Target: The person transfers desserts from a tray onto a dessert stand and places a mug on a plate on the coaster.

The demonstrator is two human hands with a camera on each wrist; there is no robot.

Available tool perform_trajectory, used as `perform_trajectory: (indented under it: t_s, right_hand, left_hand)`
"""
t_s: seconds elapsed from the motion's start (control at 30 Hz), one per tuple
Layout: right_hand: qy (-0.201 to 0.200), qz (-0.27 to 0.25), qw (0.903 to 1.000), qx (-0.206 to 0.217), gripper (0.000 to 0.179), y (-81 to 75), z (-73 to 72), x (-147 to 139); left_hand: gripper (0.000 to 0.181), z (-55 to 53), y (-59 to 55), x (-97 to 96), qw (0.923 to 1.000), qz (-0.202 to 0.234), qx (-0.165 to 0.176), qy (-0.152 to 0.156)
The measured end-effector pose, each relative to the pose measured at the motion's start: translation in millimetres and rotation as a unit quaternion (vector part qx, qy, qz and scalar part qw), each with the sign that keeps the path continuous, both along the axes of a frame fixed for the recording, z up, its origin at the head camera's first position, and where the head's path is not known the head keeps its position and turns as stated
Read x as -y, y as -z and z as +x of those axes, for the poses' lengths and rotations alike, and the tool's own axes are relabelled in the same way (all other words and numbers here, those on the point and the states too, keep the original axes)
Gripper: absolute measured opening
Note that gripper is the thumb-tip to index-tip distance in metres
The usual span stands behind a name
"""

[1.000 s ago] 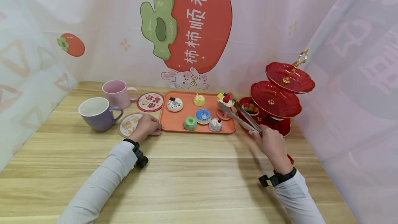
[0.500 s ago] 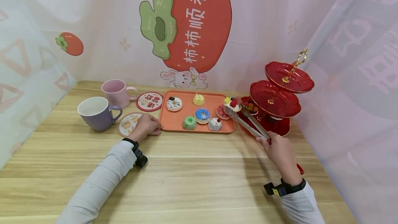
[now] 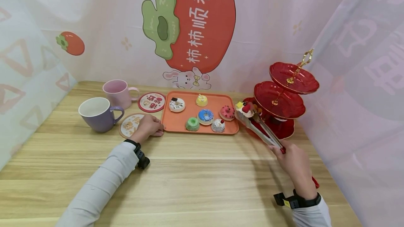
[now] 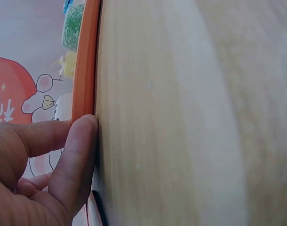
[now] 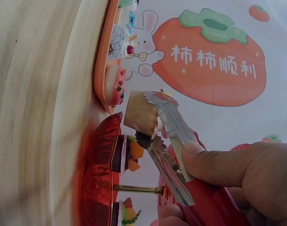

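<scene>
My right hand grips red-handled metal tongs, with the thumb along one arm in the right wrist view. Between the tong tips is a small cream cake topped with fruit; its pale golden base shows from the right wrist. It hangs between the orange tray and the red three-tier stand, over the lowest tier's edge. At the tray's near left corner, my left hand pinches the rim between thumb and forefinger.
On the tray sit a white doughnut, a blue doughnut, a pink doughnut and several small cakes. Left of it are two coasters, a pink mug and a purple mug. Small fruit cakes occupy the lowest tier.
My right hand has drawn the tongs and cream cake rightward and toward me, from above the pink doughnut to the stand's lowest tier. The left hand stays at the tray corner.
</scene>
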State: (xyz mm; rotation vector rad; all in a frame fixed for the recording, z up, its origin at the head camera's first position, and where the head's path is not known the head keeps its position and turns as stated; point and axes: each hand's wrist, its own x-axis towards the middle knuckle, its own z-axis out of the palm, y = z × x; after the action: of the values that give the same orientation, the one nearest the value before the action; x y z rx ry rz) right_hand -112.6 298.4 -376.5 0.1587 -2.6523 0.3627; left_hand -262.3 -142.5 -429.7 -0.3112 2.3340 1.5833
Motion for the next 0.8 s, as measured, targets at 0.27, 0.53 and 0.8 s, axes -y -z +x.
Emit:
perform_trajectory:
  t_s: [0.27, 0.53, 0.8]
  right_hand:
    - [0.025, -0.017, 0.9989, 0.035, 0.032, -1.6, 14.8, -12.1]
    - [0.035, -0.012, 0.9991, 0.023, 0.033, 0.9, 26.3, -27.4]
    - [0.065, 0.002, 0.9977, 0.02, 0.042, 1.5, 32.9, -44.6]
  left_hand:
    - [0.022, 1.0, -0.5, -0.1, 1.0, 0.002, -0.006, 0.001]
    - [0.022, 2.1, -0.6, -0.3, 0.9999, 0.001, -0.01, 0.003]
    - [0.021, 2.1, -1.3, -0.9, 1.0, 0.001, -0.008, 0.002]
